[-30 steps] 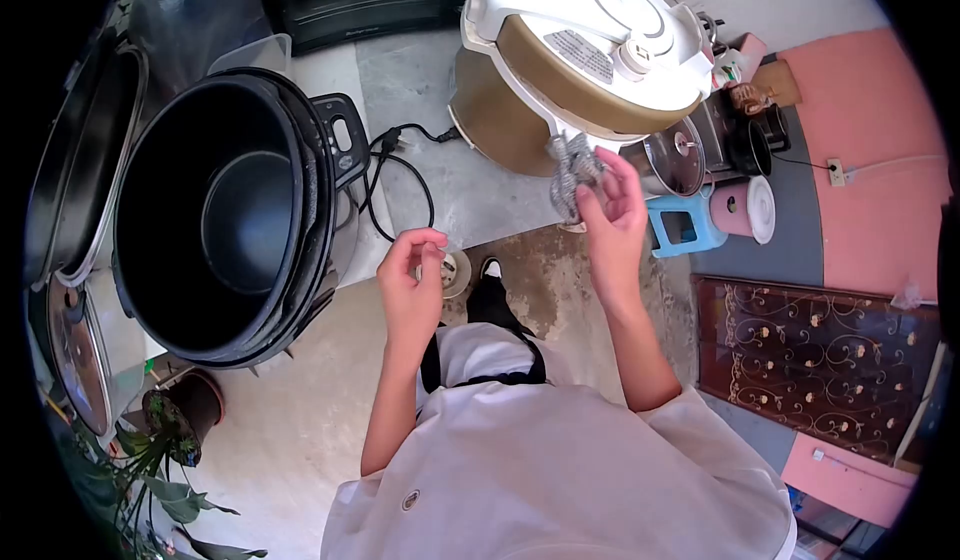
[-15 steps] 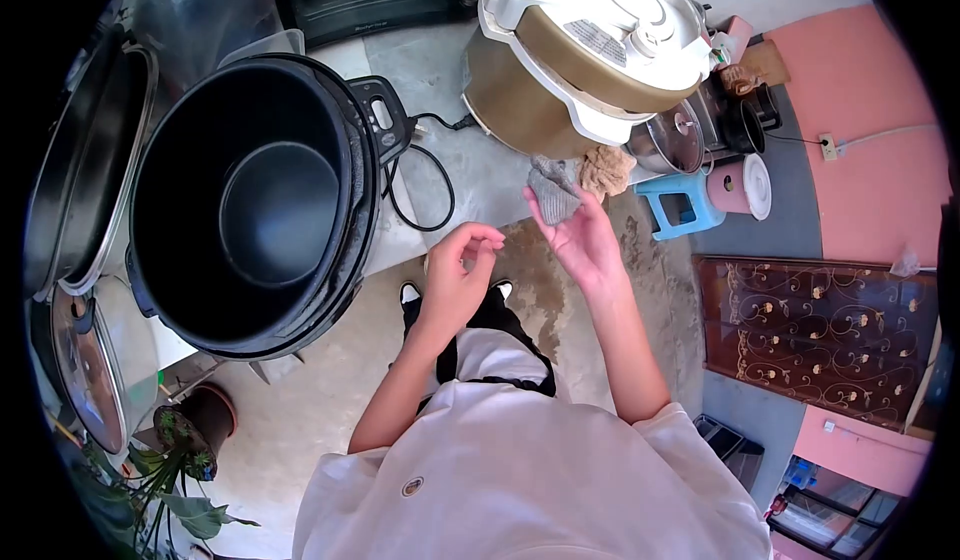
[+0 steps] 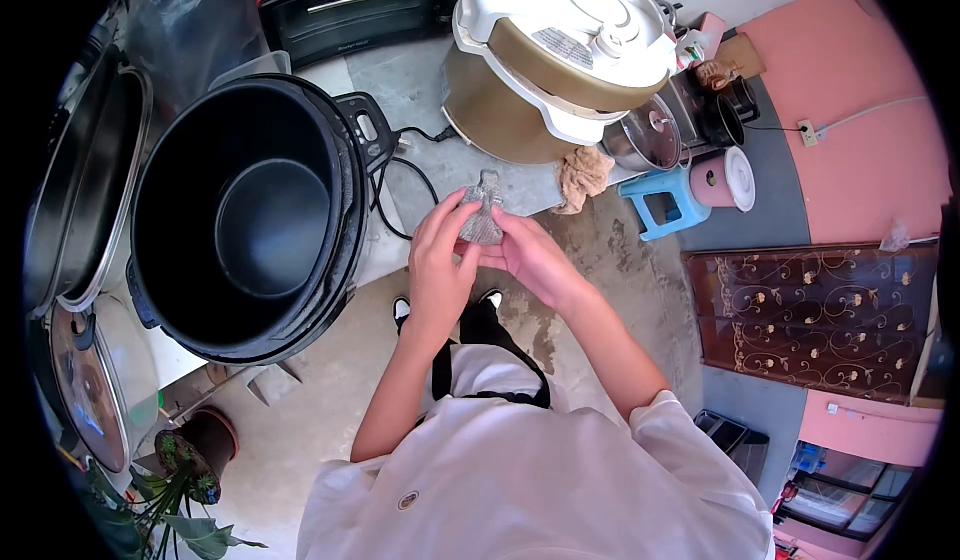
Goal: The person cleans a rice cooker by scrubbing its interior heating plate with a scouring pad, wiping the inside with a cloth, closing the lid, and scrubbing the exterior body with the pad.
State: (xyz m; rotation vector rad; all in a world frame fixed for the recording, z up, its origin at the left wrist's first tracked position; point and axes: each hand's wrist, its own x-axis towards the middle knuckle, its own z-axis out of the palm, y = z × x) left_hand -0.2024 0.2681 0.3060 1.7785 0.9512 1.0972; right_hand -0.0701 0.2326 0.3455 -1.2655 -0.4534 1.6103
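A crumpled grey cloth (image 3: 484, 218) is held between both hands in front of the counter edge. My left hand (image 3: 441, 250) has its fingers closed on the cloth's left side. On the other side, my right hand (image 3: 528, 255) pinches it with the thumb on top. Beyond the hands stands a gold and white electric cooker (image 3: 520, 90) with its lid on. A large black pot (image 3: 270, 225) with a side handle is open at the left, its inside bare. The tan cloth (image 3: 583, 178) hangs at the counter edge beside the cooker.
A black cable (image 3: 420, 175) lies on the grey counter (image 3: 400, 75). Behind is a black oven (image 3: 365, 10). Lidded pans (image 3: 90, 380) stand at far left, above a potted plant (image 3: 205, 450). At right are a blue stool (image 3: 665, 205), a pink bucket (image 3: 712, 182) and a steel pot (image 3: 640, 142).
The grey cloth has moved left and nearer with my right hand, away from the cooker. My left hand has come up to it and taken hold, so both hands now grip it.
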